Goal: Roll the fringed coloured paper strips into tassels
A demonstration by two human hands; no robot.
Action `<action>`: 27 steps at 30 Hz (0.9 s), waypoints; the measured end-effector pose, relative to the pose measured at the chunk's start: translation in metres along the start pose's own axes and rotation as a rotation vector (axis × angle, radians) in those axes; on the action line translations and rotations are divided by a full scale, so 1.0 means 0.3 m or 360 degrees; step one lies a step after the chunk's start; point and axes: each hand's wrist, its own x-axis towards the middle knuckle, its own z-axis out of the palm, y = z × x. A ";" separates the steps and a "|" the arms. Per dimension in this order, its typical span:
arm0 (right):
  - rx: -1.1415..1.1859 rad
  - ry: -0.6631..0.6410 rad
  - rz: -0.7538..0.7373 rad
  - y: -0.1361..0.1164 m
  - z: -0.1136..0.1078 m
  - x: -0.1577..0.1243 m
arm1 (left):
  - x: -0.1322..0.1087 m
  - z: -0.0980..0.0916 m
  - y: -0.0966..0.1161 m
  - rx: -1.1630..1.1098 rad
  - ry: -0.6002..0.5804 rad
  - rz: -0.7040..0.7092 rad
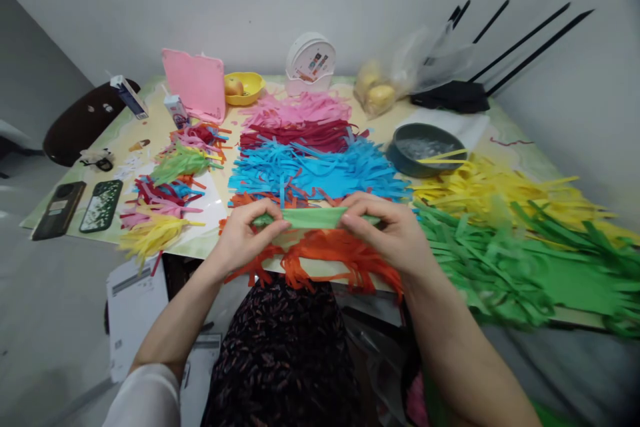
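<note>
A light green strip (316,217) of paper or cloth is stretched level between my two hands above the table's front edge. My left hand (249,230) pinches one end between thumb and fingers, and my right hand (386,223) grips the other end the same way. Beneath it lies orange fringe (340,250), part of it hanging over the edge. Just beyond are layers of blue fringe (320,170), dark red fringe (300,137) and pink fringe (295,110). Green fringe (500,260) lies to the right of my right hand.
Left are multicoloured tassels (183,163), two phones (101,205) (59,209) and drink cartons (176,110). At the back stand a pink tablet case (195,83), yellow bowl (255,88) and white round container (313,63). Right are a dark bowl (400,157), yellow fringe (475,193) and black rods (530,30).
</note>
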 end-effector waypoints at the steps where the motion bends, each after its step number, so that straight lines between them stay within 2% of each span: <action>1: -0.0066 0.0042 -0.0005 -0.009 0.006 0.000 | -0.002 0.008 0.000 0.0061 0.0053 0.0016; 4: -0.0297 0.0138 0.0004 -0.036 0.021 -0.006 | -0.006 0.021 -0.004 0.0225 0.0106 0.0091; 6: -0.0444 0.0165 0.0035 -0.048 0.025 -0.011 | -0.005 0.021 -0.004 0.0353 0.0067 0.0114; 10: -0.0577 0.0157 0.0097 -0.049 0.022 -0.016 | 0.000 0.015 0.006 0.0467 0.0035 0.0062; 12: -0.0506 0.0154 0.0169 -0.046 0.020 -0.017 | -0.001 0.014 0.014 0.0308 0.0024 -0.0050; 16: -0.0126 0.0185 0.0344 -0.041 0.025 -0.025 | -0.007 0.019 0.021 -0.0407 -0.0053 -0.0353; 18: 0.0049 0.0214 0.0397 -0.036 0.032 -0.031 | -0.012 0.025 0.012 -0.0675 -0.0059 -0.0417; 23: 0.0352 0.0245 0.0407 -0.014 0.051 -0.039 | -0.018 0.033 -0.026 -0.0924 0.0012 -0.0379; 27: 0.0276 0.0218 0.0243 -0.014 0.052 -0.036 | -0.016 0.026 -0.037 -0.0897 0.0016 -0.0327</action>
